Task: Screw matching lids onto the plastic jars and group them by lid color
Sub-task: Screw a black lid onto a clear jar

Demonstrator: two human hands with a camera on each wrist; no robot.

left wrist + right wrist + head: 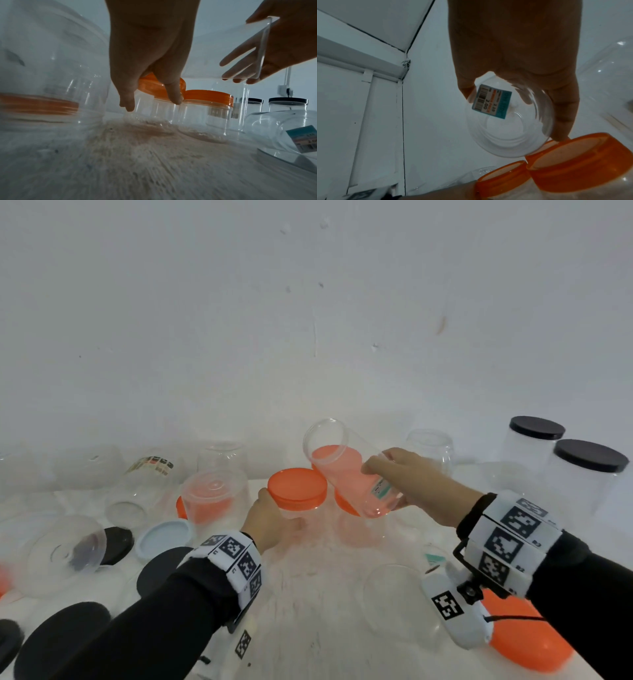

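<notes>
**Ana:** Two hands busy at once. The left hand point(270, 522) has its fingers point(173, 93) curled over the rim of an orange-lidded jar point(297, 489) standing mid-counter, and the right hand point(411, 484) holds a lidless clear jar point(346, 467) in the air, tilted, mouth up and away from the person.

**Ben:** How's that right grip?

**Ana:** Fingers wrapped round the jar's base end, thumb on top; the price sticker point(491, 103) shows through the base from the wrist view. Just under it sits a second orange-lidded jar point(205, 108), touching the one the left hand holds.

**Ben:** So which step is this?

**Ana:** My read: the left is seating or parking a capped orange jar with its mate, so the orange group is forming, while the right brings up the next jar to cap. Two black-lidded jars point(561, 453) stand together at far right, already grouped.

**Ben:** Next move?

**Ana:** Probably set the clear jar upright and fetch a lid. A loose orange lid point(527, 635) lies near the right wrist, close to the counter's front edge.

**Ben:** Room to work?

**Ana:** Tight on the left: overturned jars, a pale blue lid point(164, 537), black lids point(61, 635). The bare counter point(308, 594) between the forearms is the open patch. The wall sits close behind the orange pair, so careful there.
</notes>
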